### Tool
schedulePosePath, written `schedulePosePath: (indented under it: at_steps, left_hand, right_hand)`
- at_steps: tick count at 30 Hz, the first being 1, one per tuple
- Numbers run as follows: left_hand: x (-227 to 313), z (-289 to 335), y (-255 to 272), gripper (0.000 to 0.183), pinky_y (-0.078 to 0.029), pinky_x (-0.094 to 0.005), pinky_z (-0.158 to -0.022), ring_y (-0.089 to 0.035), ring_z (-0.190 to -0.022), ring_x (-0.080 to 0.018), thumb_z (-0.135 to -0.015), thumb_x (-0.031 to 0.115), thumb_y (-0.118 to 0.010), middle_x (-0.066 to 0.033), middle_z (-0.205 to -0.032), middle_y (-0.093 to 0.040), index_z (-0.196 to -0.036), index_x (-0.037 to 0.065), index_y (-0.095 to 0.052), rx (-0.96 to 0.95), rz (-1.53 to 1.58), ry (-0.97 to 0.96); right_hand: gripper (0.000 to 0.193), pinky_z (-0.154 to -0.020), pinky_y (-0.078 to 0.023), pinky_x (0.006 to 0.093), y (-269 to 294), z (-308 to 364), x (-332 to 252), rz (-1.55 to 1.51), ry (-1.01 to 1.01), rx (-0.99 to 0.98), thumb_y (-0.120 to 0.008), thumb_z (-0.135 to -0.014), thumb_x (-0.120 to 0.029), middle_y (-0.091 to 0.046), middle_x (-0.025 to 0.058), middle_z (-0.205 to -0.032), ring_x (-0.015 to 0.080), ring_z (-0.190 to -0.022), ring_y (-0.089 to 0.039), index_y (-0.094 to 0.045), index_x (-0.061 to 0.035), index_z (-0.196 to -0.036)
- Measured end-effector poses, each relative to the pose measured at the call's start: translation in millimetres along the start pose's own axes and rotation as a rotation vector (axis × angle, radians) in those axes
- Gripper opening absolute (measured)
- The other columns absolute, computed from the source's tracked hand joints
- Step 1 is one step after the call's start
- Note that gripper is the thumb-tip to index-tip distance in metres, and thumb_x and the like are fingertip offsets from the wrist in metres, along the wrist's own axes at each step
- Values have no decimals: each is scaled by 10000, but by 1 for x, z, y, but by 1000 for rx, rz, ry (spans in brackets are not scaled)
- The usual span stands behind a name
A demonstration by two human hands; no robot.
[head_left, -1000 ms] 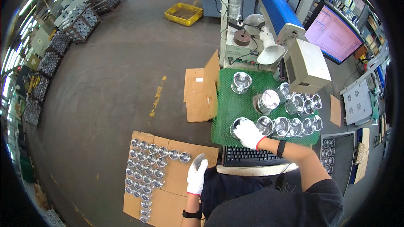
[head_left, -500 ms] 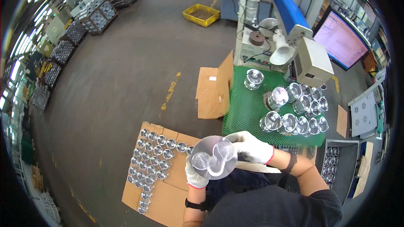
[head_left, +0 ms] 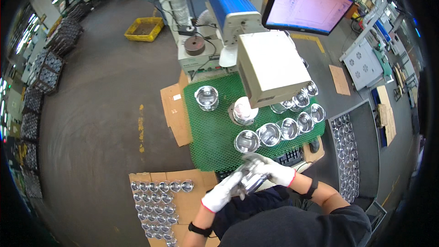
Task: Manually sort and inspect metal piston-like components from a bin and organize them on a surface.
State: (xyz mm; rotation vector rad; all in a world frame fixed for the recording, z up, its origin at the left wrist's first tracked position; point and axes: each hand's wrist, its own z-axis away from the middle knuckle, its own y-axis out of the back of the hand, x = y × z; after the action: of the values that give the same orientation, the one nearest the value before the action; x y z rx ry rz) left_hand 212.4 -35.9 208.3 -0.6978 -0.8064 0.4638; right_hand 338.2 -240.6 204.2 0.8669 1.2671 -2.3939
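Note:
A shiny metal piston [head_left: 251, 182], smeared by motion, is held between my two white-gloved hands, just in front of my body. My left hand [head_left: 224, 194] grips it from the left, and my right hand [head_left: 277, 173] closes on its right side. Beyond them lies a green mesh mat [head_left: 210, 142] carrying several more pistons; the nearest piston [head_left: 247, 141] stands a little past my hands. Another piston [head_left: 244, 111] sits on a round fixture, partly in front of the machine's cream-coloured head [head_left: 273, 66]. One piston [head_left: 206, 98] stands apart at the mat's left.
At lower left, a cardboard sheet [head_left: 194, 206] bears rows of pistons. A grey bin [head_left: 366, 151] with more pistons is on the right. A keyboard [head_left: 291, 157] and mouse [head_left: 314, 146] lie by the mat's near edge. A monitor [head_left: 308, 2] stands behind.
My view has swung right, toward the machine and mat. The piston was held with its flat round top facing up; now it is tilted sideways, and both hands remain on it.

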Motion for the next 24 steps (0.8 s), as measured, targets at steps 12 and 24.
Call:
schedulePosePath:
  at_steps: [12,24]
  left_hand:
    - [103,-241,18,320,-573,-385,-746,-657,-920,-309,-857,206,-653,-155,-1025,-593,-1126,66,-549,860,-1889,-784]
    - [92,-86,42,738,-522,-353,-935,-592,-1138,-242,-830,190,-762,-150,-1307,-521,-1439,-13,-399,736,-223,-777]
  right_hand:
    - [607,-954,-555,471,75,76,-52,-504,182,633,-625,-775,-218,-676,166,-1183,315,-1040,-684,-529,-7,-1337]
    - [642,-1082,-410,444,134,-131,-71,1242,480,438,-623,-922,-430,-490,128,-1433,294,-1290,-507,-449,-86,-1435]
